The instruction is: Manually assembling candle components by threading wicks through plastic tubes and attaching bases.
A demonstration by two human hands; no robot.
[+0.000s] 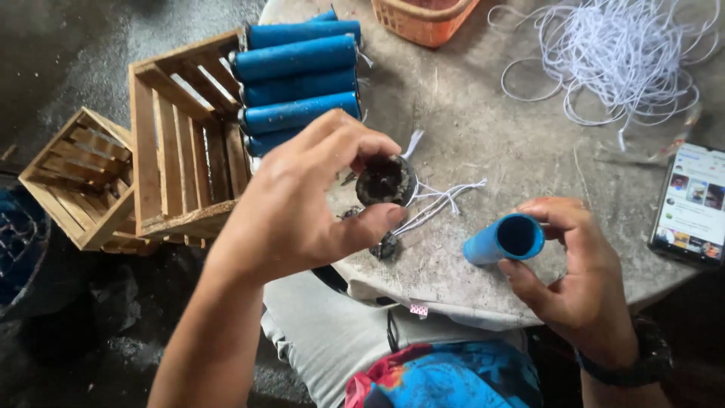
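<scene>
A patterned blue and red garment (453, 374) and a grey-clad lap (325, 332) fill the bottom of the view, just under the edge of a round concrete bench (498, 121). Above them, the person's left hand (298, 204) is raised over the bench edge, its fingers (374, 219) closed around a small dark, round, cup-like lump (385, 180); thumb below, fingertips on top. White strings (445, 198) trail from the lump across the bench surface toward the right. The right hand (578, 276), a dark band on its wrist (642, 363), has its fingers pinched on the open end of a short blue tube (504, 240), the hollow mouth turned toward the camera and the other end resting low at the bench surface. A few dark crumbs (385, 245) lie on the bench between the two hands. Farther back, a stack of longer blue tubes (298, 75) lies on its side against a wooden slatted crate (181, 136); a second crate (79, 177) sits lower to the left. An orange basket (419, 19) stands at the far edge, a loose tangle of white cord (619, 53) spreads at upper right, and a lit phone (691, 204) lies at the right rim.
</scene>
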